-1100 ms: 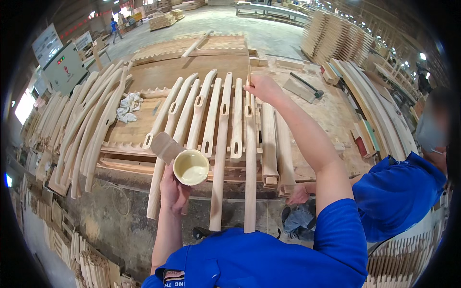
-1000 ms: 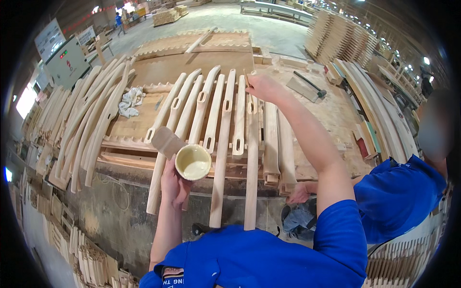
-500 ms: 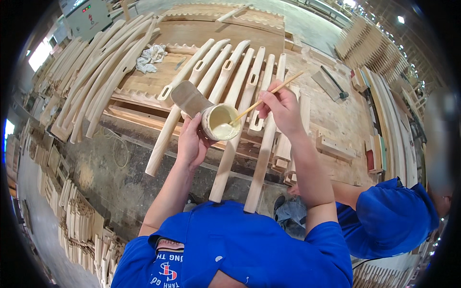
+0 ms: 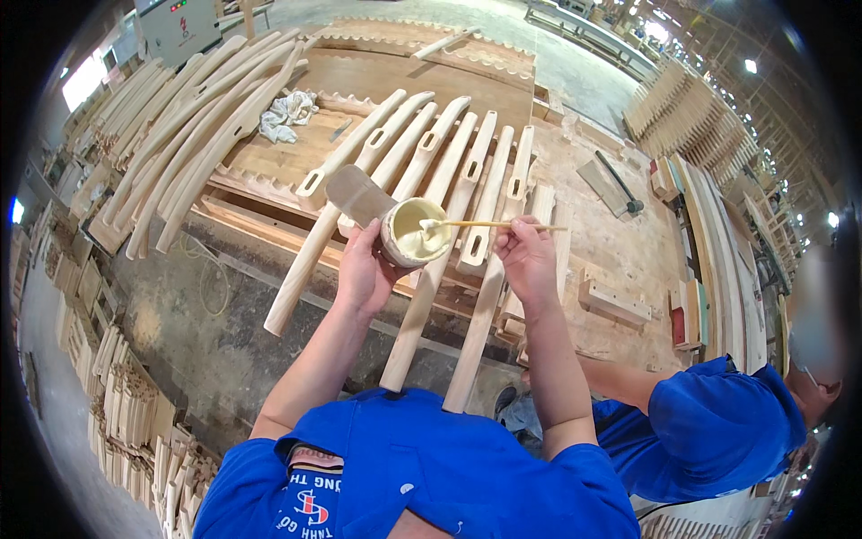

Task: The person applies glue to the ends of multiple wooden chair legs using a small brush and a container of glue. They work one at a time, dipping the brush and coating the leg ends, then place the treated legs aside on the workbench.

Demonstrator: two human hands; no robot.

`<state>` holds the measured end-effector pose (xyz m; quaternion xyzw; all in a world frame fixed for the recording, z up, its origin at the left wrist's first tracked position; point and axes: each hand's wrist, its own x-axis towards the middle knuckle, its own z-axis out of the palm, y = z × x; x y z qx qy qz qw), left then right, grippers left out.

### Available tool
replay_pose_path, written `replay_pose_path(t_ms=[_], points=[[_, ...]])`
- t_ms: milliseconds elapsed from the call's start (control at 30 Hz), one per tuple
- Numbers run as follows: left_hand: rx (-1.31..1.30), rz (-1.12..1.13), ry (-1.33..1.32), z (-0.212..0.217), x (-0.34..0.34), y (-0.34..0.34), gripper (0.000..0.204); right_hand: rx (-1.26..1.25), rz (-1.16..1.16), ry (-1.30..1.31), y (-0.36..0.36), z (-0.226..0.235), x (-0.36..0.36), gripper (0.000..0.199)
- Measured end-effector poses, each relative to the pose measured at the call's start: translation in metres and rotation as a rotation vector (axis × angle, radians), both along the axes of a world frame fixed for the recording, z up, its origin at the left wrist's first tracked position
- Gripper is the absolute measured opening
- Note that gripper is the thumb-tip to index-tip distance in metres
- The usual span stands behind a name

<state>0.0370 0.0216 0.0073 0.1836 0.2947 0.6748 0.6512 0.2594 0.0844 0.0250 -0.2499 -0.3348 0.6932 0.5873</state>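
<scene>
My left hand (image 4: 366, 269) is wrapped round a round tub (image 4: 393, 235) tilted toward me, with its flap-like lid (image 4: 357, 195) folded back at the upper left. Pale cream paste (image 4: 422, 241), probably glue, lies inside. Between the fingertips of my right hand (image 4: 528, 256) is a thin wooden stick (image 4: 489, 224), held almost level. Its left tip carries a thick lump of the paste at the tub's mouth. Below and behind the tub lie several long shaped wooden pieces (image 4: 449, 162), some with oval slots. Some of them jut over the bench edge toward me.
Many curved wooden pieces (image 4: 193, 126) are stacked at the left. A white rag (image 4: 287, 115) lies beyond the tub, and a hammer (image 4: 622, 182) on the right of the bench (image 4: 602, 242). A co-worker in a blue shirt (image 4: 718, 431) stands close at my right.
The stick has swung from a steep slant inside the tub to nearly level, its tip now loaded with paste. My right hand has moved lower.
</scene>
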Motion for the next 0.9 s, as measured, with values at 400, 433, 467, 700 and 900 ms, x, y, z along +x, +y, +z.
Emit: replay_pose_path(t_ms=[400, 433, 467, 700, 900], points=[[-0.003, 0.034, 0.057, -0.002, -0.013, -0.006, 0.036, 0.302, -0.258, -0.389, 0.011, 0.034, 0.037, 0.024], [0.006, 0.031, 0.07, -0.001, -0.016, -0.009, 0.038, 0.416, -0.309, -0.542, 0.011, 0.04, 0.043, 0.023], [0.0, 0.064, 0.057, -0.001, -0.017, -0.01, 0.037, 0.434, -0.301, -0.634, 0.011, 0.043, 0.044, 0.021], [0.001, 0.086, 0.017, 0.002, -0.023, -0.013, 0.036, 0.706, -0.258, -1.121, 0.013, 0.051, 0.023, 0.024], [0.015, 0.086, 0.009, 0.0, -0.028, -0.018, 0.037, 0.928, -0.097, -1.33, 0.015, 0.055, 0.001, 0.023]])
